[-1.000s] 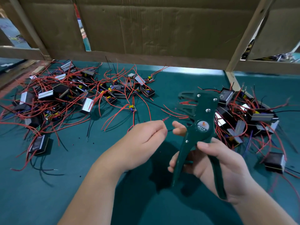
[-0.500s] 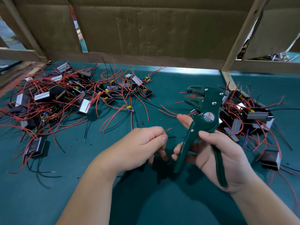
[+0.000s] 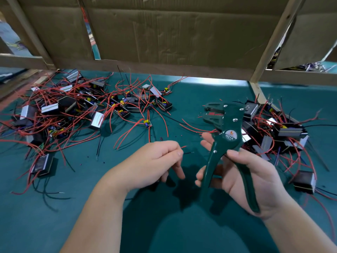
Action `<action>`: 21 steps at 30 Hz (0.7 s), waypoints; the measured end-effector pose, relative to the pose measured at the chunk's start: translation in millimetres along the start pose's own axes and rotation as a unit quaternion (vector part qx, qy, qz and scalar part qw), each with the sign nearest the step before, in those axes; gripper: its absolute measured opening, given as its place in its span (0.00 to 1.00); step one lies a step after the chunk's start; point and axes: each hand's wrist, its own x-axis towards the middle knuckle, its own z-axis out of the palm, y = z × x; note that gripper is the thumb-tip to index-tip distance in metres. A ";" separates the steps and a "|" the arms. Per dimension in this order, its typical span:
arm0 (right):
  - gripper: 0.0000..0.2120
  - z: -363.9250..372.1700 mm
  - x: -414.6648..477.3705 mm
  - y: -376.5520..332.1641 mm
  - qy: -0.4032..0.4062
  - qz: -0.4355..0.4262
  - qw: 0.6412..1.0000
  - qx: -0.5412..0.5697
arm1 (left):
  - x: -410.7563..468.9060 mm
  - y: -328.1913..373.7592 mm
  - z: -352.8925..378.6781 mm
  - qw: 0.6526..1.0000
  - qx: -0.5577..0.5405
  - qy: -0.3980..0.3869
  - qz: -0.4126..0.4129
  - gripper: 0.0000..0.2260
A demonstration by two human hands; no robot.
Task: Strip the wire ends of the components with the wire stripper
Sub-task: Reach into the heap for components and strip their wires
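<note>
While the right hand (image 3: 255, 179) grips the upright wire stripper (image 3: 228, 125), the left hand (image 3: 151, 161) pinches wire ends (image 3: 183, 147).

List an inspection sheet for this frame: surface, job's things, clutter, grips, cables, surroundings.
Surface: green mat, in shadow near the person.
Job's things: stripper, jaws apart; left pile and right pile of components; one stray component at lower right.
Clutter: small red and black bits on the mat.
Grips: left hand pinches wire ends; right hand holds the stripper's handles.
Cables: red and black leads tangled through both piles.
Surroundings: cardboard on a wooden frame behind.
</note>
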 end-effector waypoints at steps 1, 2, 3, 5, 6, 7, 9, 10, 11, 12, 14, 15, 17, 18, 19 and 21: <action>0.35 0.8 0.0 1.0 -0.019 0.015 1.000 0.002 | 0.4 1.6 2.1 1.000 0.009 -0.012 0.006 0.11; 0.37 0.8 0.5 1.7 -0.033 0.028 0.999 0.000 | 0.9 3.0 4.4 1.000 0.017 -0.024 0.009 0.11; 0.38 -0.2 1.1 2.1 -0.040 0.038 0.998 -0.005 | 1.2 3.7 6.3 0.999 0.022 -0.034 0.010 0.11; 0.39 -0.8 1.9 2.2 -0.038 0.042 0.998 -0.018 | 2.1 3.3 8.0 0.999 0.024 -0.039 0.007 0.12; 0.38 -0.8 2.1 2.1 -0.030 0.040 0.999 -0.018 | 2.3 2.7 7.5 0.999 0.023 -0.037 0.004 0.12; 0.38 -0.7 2.4 2.2 -0.019 0.036 0.999 -0.014 | 2.2 2.1 6.4 0.999 0.021 -0.035 0.002 0.11; 0.36 -2.0 3.0 1.3 0.011 0.023 1.000 -0.003 | 1.6 0.0 3.3 1.000 0.009 -0.030 0.000 0.11; 0.35 -2.8 3.4 -0.2 0.031 0.010 0.999 0.000 | 0.6 -0.4 1.0 1.000 0.003 -0.025 -0.007 0.11; 0.33 -3.7 3.8 -2.6 0.050 -0.008 0.999 0.000 | -0.6 -0.9 -1.5 1.000 0.001 -0.012 -0.018 0.12; 0.31 -5.0 4.1 -5.6 0.063 -0.027 0.998 -0.003 | -1.1 -2.3 -4.0 0.999 -0.006 0.012 -0.030 0.12; 0.23 -6.7 3.0 -12.0 0.065 -0.049 0.997 -0.014 | 0.2 -4.2 -7.0 0.994 -0.043 0.091 -0.046 0.13; 0.22 -7.8 2.3 -13.4 0.050 -0.048 0.998 -0.014 | 2.1 -3.7 -6.6 0.987 -0.076 0.135 -0.045 0.12; 0.35 -8.4 1.3 -11.0 0.021 -0.025 0.999 -0.007 | 9.2 0.3 -0.3 0.955 -0.204 0.210 -0.037 0.12; 0.40 -7.5 1.2 -7.4 0.014 -0.013 1.000 -0.004 | 13.3 3.2 3.7 0.922 -0.304 0.236 -0.031 0.12; 0.41 -5.7 0.6 -4.1 0.005 -0.003 1.000 0.003 | 17.9 6.4 7.7 0.879 -0.399 0.258 -0.028 0.12; 0.39 -0.5 -0.4 1.1 -0.035 0.021 0.999 0.008 | 24.9 12.4 13.7 0.802 -0.522 0.288 -0.034 0.10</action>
